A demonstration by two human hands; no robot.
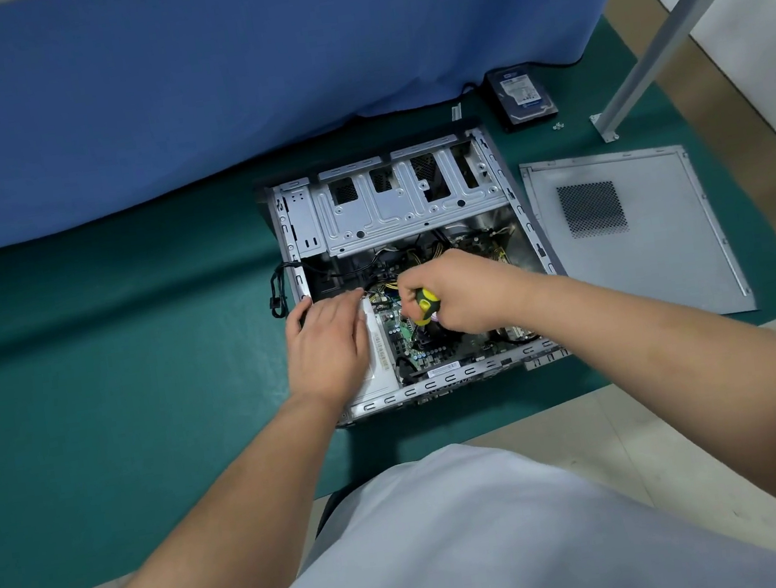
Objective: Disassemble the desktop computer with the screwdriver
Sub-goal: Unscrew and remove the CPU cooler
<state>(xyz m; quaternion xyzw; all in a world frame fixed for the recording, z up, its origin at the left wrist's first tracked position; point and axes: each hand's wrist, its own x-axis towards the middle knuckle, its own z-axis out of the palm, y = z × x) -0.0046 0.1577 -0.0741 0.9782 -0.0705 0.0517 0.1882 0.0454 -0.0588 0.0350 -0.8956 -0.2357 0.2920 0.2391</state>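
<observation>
An open desktop computer case (394, 204) lies on its side on a green mat, its metal drive cage at the far end and the motherboard (427, 343) showing at the near end. My right hand (460, 294) grips a yellow-and-black screwdriver (424, 306), its tip pointing down onto the motherboard area. My left hand (328, 346) rests flat, fingers straight, on a silver box (378, 344) at the case's left side. Where the tip meets the board is hidden by shadow.
The removed grey side panel (634, 231) lies right of the case. A hard drive (523, 96) sits at the back right, with small screws (558, 126) beside it. A blue cloth (200, 81) hangs behind. A metal pole foot (606, 129) stands on the mat (113, 354).
</observation>
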